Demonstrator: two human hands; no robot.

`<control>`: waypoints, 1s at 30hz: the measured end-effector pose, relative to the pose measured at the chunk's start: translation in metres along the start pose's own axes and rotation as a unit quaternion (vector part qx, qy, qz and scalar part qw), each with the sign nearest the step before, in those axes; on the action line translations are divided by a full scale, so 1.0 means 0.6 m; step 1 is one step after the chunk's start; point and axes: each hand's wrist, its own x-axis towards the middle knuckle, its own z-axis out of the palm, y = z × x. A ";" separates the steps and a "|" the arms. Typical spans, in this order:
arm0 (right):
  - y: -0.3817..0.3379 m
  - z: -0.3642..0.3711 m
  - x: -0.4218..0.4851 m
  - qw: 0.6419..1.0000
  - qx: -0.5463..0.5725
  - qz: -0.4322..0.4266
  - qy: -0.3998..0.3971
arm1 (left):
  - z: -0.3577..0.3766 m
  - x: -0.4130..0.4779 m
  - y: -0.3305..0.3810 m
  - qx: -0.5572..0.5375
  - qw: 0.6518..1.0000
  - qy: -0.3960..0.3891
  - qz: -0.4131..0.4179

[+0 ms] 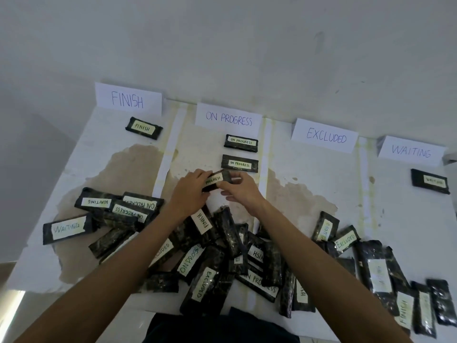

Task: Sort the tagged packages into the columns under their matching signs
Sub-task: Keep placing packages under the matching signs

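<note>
Package point(217, 179) tagged PROGRESS (first word hidden under fingers) was held in both hands. It sat tilted over the middle column, just below the second placed package point(239, 163), and was not yet flat on the table point(319, 174). The left hand point(191, 191) had its fingers curled over the package's left end. The right hand point(241, 191) pinched the right end between thumb and fingers. The ON PROGRESS sign point(228, 118) stood at the head of that column, with the first placed package point(241, 143) under it.

Risks, as judged:
- The held package was skewed to the row. Released that way, it would probably land crooked or lap onto the second placed package.
- Both forearms crossed directly above the unsorted pile point(223, 233). A low pull-back could drag loose packages or flip their tags face down.
- The outer packages point(442, 302) lay close to the table's near right corner, so a nudge through the pile might send them off.

Room:
- A bare stretch of column lay between the second placed package and the pile. It looked enough for this package, with little to spare.
- The white strip point(164, 167) bounded the column on its left, and a matching one on its right.
- The column under the EXCLUDED sign point(325, 137) offered open surface for the right arm to swing out.
</note>
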 end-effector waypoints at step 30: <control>0.014 -0.009 0.101 0.830 -0.446 -0.304 0.137 | -0.035 0.228 -0.121 0.087 0.994 0.019 0.069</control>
